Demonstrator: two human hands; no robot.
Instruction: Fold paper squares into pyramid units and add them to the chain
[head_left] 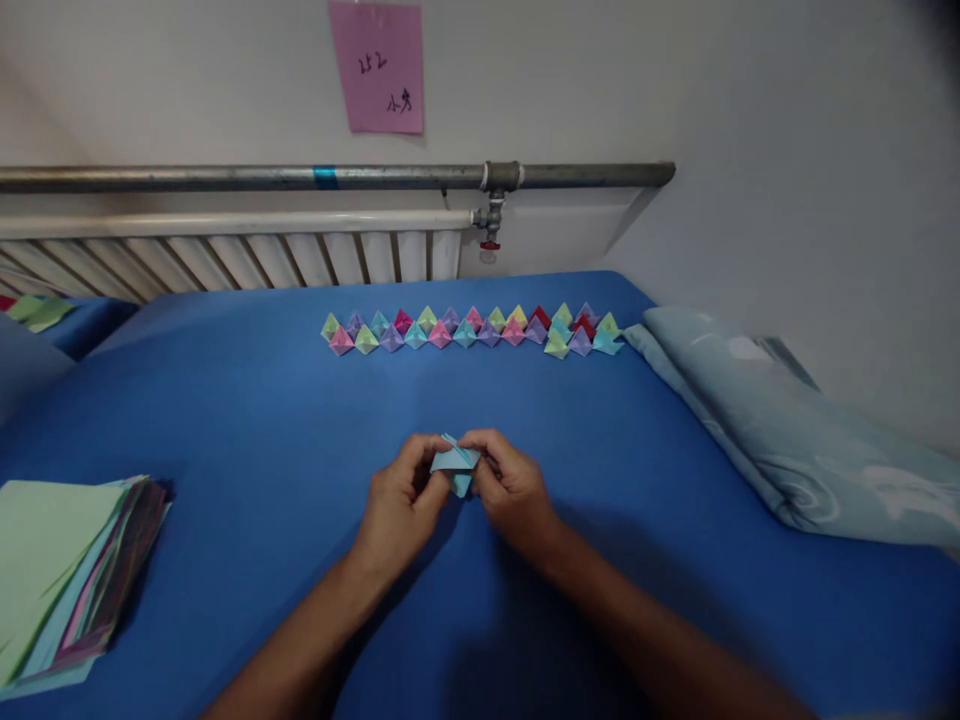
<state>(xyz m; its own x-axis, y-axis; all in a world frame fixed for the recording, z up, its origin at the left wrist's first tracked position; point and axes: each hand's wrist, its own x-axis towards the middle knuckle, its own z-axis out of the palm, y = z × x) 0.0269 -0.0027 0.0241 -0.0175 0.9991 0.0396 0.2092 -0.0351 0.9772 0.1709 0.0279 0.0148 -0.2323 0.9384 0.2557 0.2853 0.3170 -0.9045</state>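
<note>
A small piece of folded light-blue origami paper [457,461] is held up between both hands, over the middle of the blue surface [247,430]. My left hand [401,497] pinches its left side between thumb and fingers. On the right side, my right hand [514,488] grips the same paper with its thumb and bent fingers. Parts of the paper are covered by the fingertips. Beyond the hands, several finished-looking origami boats [465,333] in green, pink, purple, blue, yellow and red stand in two close rows.
At the left lies a stack of coloured paper sheets [56,570]. A folded grey-green blanket [757,430] rests along the right side. Behind the surface are a radiator [247,258], a metal pipe [187,180] and a valve [491,210]; a pink note [380,70] hangs on the wall.
</note>
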